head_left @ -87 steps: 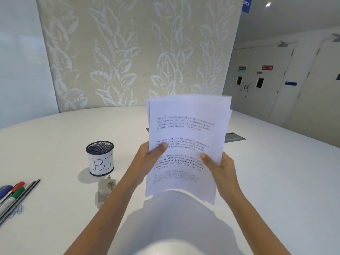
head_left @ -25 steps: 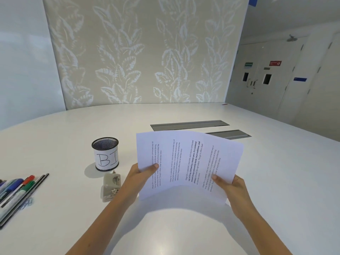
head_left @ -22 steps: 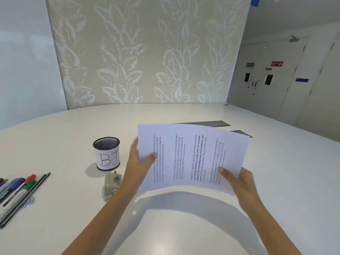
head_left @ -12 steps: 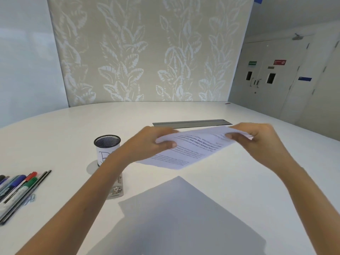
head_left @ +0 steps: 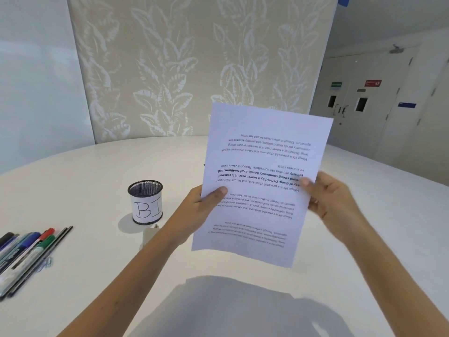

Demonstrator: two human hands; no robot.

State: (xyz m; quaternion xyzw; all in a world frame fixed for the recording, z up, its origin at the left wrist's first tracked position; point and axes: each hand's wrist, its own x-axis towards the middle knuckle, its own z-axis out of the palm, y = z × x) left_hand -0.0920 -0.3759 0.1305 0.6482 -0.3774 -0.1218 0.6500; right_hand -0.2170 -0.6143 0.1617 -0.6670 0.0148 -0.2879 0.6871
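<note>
Papers (head_left: 262,181) pinched upright by left hand (head_left: 196,210) and right hand (head_left: 332,198).

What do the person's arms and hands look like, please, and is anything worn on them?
Both forearms are bare to the frame's edge: no sleeves, watch or bracelet show. The left hand and right hand are ungloved, with short, unpainted thumbnails. A small pale glint on a right finger might be a ring, too small to tell. The left fingers are hidden behind the sheets.
</note>
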